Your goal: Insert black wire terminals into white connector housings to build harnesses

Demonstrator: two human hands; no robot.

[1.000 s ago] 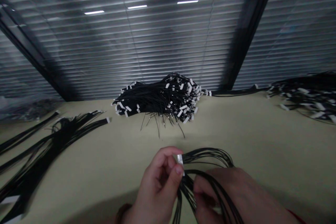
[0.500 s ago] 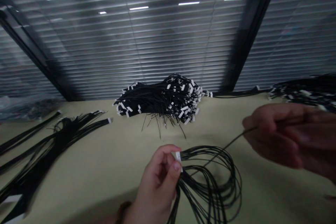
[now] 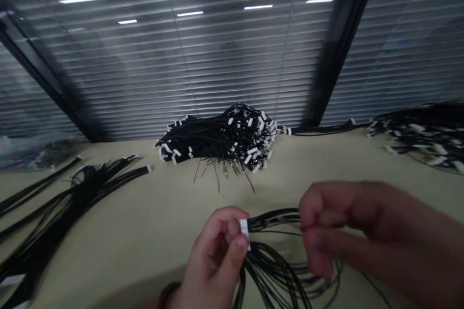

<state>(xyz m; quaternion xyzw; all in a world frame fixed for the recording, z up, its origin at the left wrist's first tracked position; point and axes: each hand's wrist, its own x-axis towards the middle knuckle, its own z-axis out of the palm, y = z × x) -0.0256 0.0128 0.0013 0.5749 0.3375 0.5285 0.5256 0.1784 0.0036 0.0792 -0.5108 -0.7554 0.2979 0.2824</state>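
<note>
Head view: a white wire connector (image 3: 244, 228) is pinched between the fingers (image 3: 241, 244) of the left hand (image 3: 213, 260), its black wires (image 3: 279, 265) being looped onto the beige worktop (image 3: 181, 203). The right hand (image 3: 348, 227) is held just above them, fingers pressed together, blurred.

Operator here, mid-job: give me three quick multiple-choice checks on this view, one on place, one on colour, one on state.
1. Where is the wire heap?
A) At the far edge of the tabletop
B) Under the right hand
C) On the floor

2. What colour is the connector in the left hand?
A) Red
B) White
C) Blue

3. How is the right hand?
A) Flat on the tabletop
B) Raised, fingers curled
C) Gripping the heap

1 A: the heap lies along the far edge.
2 B: the connector shows white.
3 B: the hand is above the tabletop.
</note>
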